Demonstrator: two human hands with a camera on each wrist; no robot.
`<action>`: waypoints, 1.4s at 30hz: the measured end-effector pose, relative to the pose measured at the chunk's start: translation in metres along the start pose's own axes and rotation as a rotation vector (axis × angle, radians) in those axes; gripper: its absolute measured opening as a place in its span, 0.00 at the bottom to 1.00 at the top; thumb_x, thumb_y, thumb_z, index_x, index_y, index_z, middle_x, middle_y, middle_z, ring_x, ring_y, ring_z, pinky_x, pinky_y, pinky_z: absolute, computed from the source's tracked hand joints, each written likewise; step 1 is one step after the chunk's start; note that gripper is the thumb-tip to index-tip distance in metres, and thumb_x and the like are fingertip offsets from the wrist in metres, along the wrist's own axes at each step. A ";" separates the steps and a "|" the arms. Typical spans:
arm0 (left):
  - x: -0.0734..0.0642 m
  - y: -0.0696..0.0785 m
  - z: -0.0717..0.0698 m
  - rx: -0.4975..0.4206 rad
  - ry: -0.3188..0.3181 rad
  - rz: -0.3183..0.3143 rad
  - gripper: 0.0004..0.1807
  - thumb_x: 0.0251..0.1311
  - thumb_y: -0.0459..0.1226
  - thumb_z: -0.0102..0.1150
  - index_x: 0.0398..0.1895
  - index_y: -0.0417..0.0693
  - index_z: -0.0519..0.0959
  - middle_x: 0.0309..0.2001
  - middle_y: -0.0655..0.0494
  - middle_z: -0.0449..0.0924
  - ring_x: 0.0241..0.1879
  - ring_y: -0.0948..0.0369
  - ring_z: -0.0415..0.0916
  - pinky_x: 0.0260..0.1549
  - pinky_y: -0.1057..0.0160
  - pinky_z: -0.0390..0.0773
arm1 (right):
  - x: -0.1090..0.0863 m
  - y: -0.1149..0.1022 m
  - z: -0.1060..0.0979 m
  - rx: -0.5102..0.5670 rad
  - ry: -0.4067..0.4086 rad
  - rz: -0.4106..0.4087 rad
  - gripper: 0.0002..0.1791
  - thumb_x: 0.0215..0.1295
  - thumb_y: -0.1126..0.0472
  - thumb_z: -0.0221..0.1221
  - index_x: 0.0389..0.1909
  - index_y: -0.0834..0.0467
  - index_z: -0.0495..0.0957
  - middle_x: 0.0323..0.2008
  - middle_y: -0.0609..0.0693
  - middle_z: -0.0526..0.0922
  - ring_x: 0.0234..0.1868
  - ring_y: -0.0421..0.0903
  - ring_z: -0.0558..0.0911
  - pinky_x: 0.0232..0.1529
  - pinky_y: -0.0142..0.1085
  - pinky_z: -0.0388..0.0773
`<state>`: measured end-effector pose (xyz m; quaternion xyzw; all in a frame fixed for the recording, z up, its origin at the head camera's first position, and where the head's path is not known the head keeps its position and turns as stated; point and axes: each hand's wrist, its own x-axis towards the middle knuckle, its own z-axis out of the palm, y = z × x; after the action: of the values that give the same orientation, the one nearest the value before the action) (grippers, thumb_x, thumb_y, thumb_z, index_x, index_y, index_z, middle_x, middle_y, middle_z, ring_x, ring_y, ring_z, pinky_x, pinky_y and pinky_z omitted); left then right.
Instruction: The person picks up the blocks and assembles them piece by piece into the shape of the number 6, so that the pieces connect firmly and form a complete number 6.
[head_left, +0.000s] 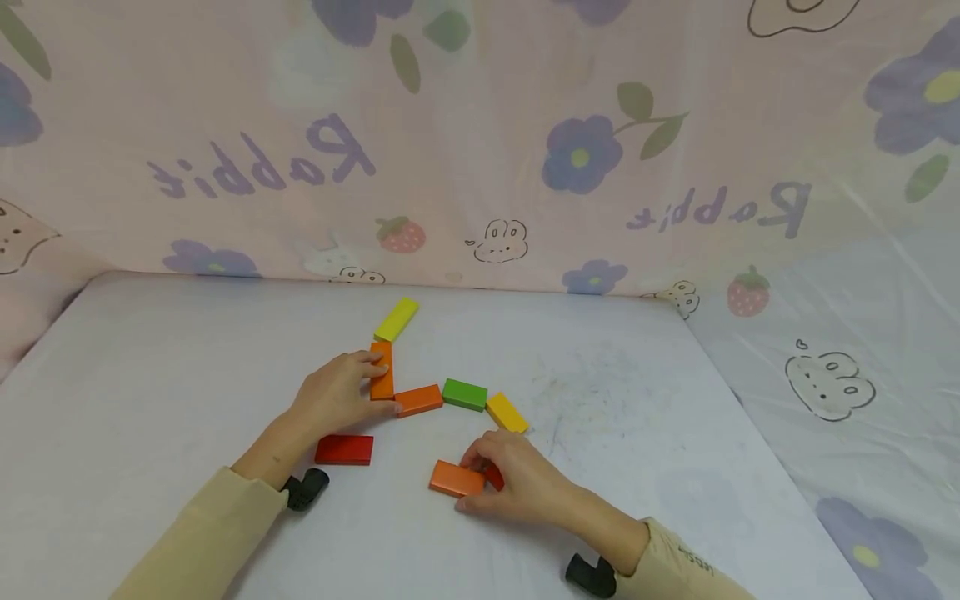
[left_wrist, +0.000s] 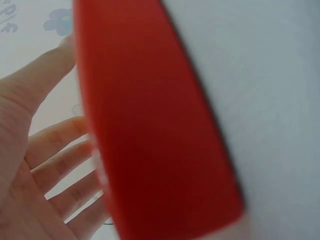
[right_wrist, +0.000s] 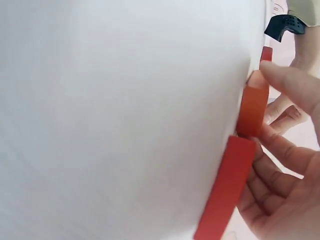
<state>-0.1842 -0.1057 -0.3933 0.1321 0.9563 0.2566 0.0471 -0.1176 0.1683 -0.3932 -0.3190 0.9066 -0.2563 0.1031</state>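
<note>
Eight blocks [head_left: 465, 395] to record on white table [head_left: 187, 358]. Noted right hand [head_left: 517, 483] pinching nearest orange block [head_left: 453, 479], presumably for controlled placing. Noted left hand [head_left: 337, 387] spread apart, with fingers on farthest orange block [head_left: 383, 386], thumb at middle orange block [head_left: 422, 401], likely to steady their corner.

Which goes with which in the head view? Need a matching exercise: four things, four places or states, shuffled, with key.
Things
1. right hand
2. green block
3. lemon-yellow block
4. left hand

Places or states
A. closest block to the rabbit-print cloth at the back
B. pinching the nearest orange block
C. touching the farthest orange block
D. between the middle orange block and the amber-yellow block

Pairs: 1-B, 2-D, 3-A, 4-C
</note>
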 end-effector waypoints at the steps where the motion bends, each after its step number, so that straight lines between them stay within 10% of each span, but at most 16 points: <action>1: 0.000 0.000 0.000 0.000 0.001 0.004 0.37 0.50 0.53 0.69 0.58 0.39 0.77 0.65 0.44 0.70 0.66 0.43 0.63 0.58 0.42 0.71 | 0.000 -0.001 0.000 -0.012 -0.004 0.006 0.17 0.52 0.49 0.70 0.40 0.51 0.80 0.34 0.38 0.77 0.37 0.34 0.73 0.41 0.26 0.72; 16: 0.001 0.000 -0.001 0.006 0.007 0.011 0.36 0.49 0.55 0.69 0.57 0.41 0.78 0.64 0.46 0.71 0.65 0.44 0.64 0.58 0.41 0.70 | 0.024 -0.030 0.004 0.055 0.106 -0.037 0.13 0.58 0.53 0.66 0.42 0.52 0.80 0.40 0.44 0.81 0.45 0.38 0.76 0.51 0.33 0.74; 28: 0.000 -0.001 -0.002 0.012 0.015 0.017 0.35 0.50 0.53 0.69 0.56 0.40 0.78 0.64 0.45 0.71 0.65 0.44 0.65 0.57 0.41 0.71 | 0.047 -0.047 0.019 0.181 0.067 0.016 0.19 0.59 0.56 0.66 0.50 0.57 0.79 0.42 0.49 0.81 0.44 0.43 0.77 0.47 0.30 0.76; 42: -0.002 -0.003 -0.003 0.010 0.021 0.033 0.35 0.49 0.52 0.70 0.56 0.38 0.78 0.64 0.44 0.71 0.65 0.44 0.65 0.57 0.42 0.71 | 0.075 -0.063 0.033 0.056 -0.018 0.041 0.26 0.60 0.52 0.65 0.60 0.54 0.75 0.56 0.46 0.79 0.59 0.43 0.74 0.61 0.40 0.72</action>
<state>-0.1837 -0.1096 -0.3923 0.1453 0.9557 0.2538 0.0323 -0.1311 0.0656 -0.3891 -0.2996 0.9045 -0.2762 0.1255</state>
